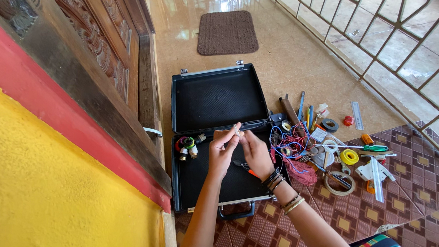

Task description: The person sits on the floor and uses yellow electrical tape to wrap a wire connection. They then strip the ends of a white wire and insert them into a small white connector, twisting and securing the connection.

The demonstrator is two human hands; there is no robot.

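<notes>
While both hands meet over the open black tool case (216,96), left hand (221,151) and right hand (256,153) pinch a small pale strip (236,130) between fingertips. Sorting looks barely begun: wires (291,142), tape rolls (349,156) lie scattered on the floor.

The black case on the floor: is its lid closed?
No. The black case lies open with its lid swung back flat on the floor, and both hands work above its lower half.
</notes>
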